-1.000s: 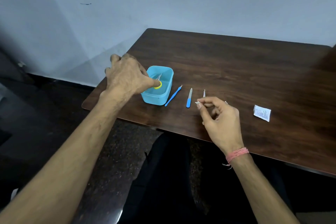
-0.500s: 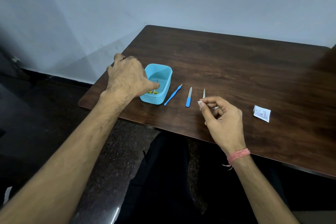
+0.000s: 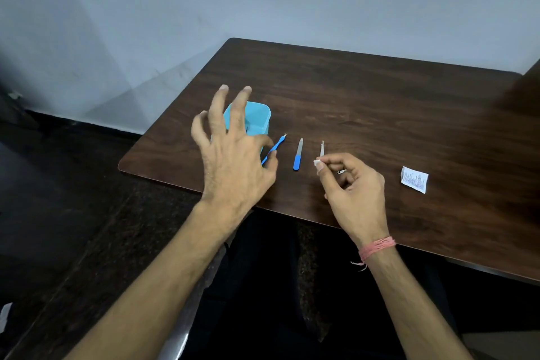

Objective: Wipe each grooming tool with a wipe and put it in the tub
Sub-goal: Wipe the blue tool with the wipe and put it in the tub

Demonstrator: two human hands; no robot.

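The light blue tub (image 3: 257, 120) stands near the table's left front corner, partly hidden behind my left hand (image 3: 233, 155). That hand hovers with fingers spread and holds nothing, its thumb close to the blue-handled cuticle pusher (image 3: 277, 145) lying right of the tub. A blue-handled nail file (image 3: 298, 155) lies further right, then a thin metal tool (image 3: 322, 148). My right hand (image 3: 350, 187) pinches a small white wipe (image 3: 317, 163) between thumb and forefinger, just below the metal tool. The tub's contents are hidden.
A torn white wipe sachet (image 3: 415, 179) lies on the dark wooden table (image 3: 380, 102) right of my right hand. The table's front edge runs just under both wrists. A pale wall stands behind; dark floor lies to the left.
My left hand has let go of a yellow-ringed tool inside the tub, lifted out and opened, moving right toward the cuticle pusher. My right hand has kept the wipe and hardly moved.
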